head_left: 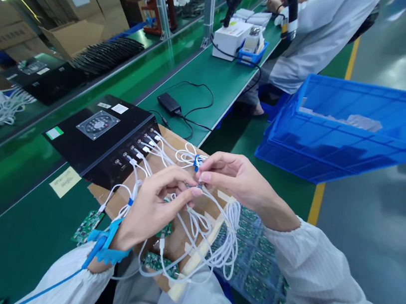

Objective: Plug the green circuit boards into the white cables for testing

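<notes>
My left hand (158, 198), with a blue wrist strap (110, 244), is closed in a pinch near the middle of a cardboard sheet (185, 142). A small greyish piece shows at its fingertips, mostly hidden. My right hand (239, 177) pinches a white cable plug (201, 178) against that piece. Coiled white cables (230, 226) lie below and beside both hands. Several of them run into sockets along the edge of a black box (96, 129) with a fan grille. Green circuit boards (89, 224) hang on or lie by cable ends, one board (160, 264) near the cardboard's front edge.
A tray of circuit boards (246, 248) sits low on the right. Behind it stands a blue crate (339, 151). A black power adapter (170, 103) with its cord lies on the green bench (198, 78). Farther back are a white box (230, 40) and a seated person (312, 41).
</notes>
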Tool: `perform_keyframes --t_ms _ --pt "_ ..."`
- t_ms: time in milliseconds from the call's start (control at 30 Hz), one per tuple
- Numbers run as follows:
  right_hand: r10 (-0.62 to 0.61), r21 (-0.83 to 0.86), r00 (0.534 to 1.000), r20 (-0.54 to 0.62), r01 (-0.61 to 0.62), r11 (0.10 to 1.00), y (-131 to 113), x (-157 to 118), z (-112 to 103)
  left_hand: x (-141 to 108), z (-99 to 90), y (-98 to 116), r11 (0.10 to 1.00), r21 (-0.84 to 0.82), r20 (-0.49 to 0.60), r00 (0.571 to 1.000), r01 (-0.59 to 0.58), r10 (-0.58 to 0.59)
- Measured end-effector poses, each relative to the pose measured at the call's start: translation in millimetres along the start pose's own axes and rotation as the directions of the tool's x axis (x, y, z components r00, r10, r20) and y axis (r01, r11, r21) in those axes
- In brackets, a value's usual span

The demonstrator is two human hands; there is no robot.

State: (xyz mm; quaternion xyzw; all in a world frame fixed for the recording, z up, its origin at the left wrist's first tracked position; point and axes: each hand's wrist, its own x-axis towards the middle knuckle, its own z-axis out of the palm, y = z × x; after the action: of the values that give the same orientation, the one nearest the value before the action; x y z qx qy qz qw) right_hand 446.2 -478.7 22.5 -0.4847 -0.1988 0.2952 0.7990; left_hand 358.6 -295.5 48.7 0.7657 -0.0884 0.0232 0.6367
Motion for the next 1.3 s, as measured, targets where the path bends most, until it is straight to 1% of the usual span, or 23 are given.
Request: perform_keyframes --t_ms 167,400,567,700,833,933,1067,1300 --pt "-0.026 -0.011 0.999 0.019 0.026 1.0 3.0 0.9 -1.7 -0.5 -2.6 -5.2 0.999 -0.006 -0.018 0.999 0.038 -0.038" --pt "-0.039 -0.074 0.999 -0.005 0.039 0.997 3.7 0.5 -0.9 0.9 -5.5 -5.8 0.999 -0.01 -0.006 0.999 0.033 -0.033" --pt "-0.07 -0.149 0.998 -0.005 0.068 0.986 -1.1 -1.5 -0.4 1.9 -5.3 -6.4 0.999 -0.005 -0.002 0.999 0.048 -0.048" --pt "-0.061 -0.219 0.998 0.008 0.061 0.974 -8.0 -3.7 0.6 1.8 -5.6 -8.2 0.998 0.011 -0.007 0.998 0.06 -0.06" --pt "-0.058 -0.259 0.998 0.024 0.063 0.964 -12.4 -5.8 1.4 1.5 -5.2 -11.6 0.999 0.014 -0.015 0.999 0.039 -0.039" --pt "-0.067 -0.277 0.998 0.014 0.068 0.958 -13.0 -7.1 2.1 1.6 -3.5 -13.7 1.0 0.014 -0.049 0.999 -0.003 0.003" --pt "-0.071 -0.281 0.997 0.02 0.073 0.957 -12.6 -8.8 2.1 3.3 -1.2 -10.8 0.999 0.039 -0.067 0.997 -0.026 0.029" --pt "-0.106 -0.274 0.994 0.017 0.107 0.956 -13.5 -9.9 -0.6 8.2 -3.2 -1.3 0.998 0.056 -0.01 1.0 -0.002 0.003"
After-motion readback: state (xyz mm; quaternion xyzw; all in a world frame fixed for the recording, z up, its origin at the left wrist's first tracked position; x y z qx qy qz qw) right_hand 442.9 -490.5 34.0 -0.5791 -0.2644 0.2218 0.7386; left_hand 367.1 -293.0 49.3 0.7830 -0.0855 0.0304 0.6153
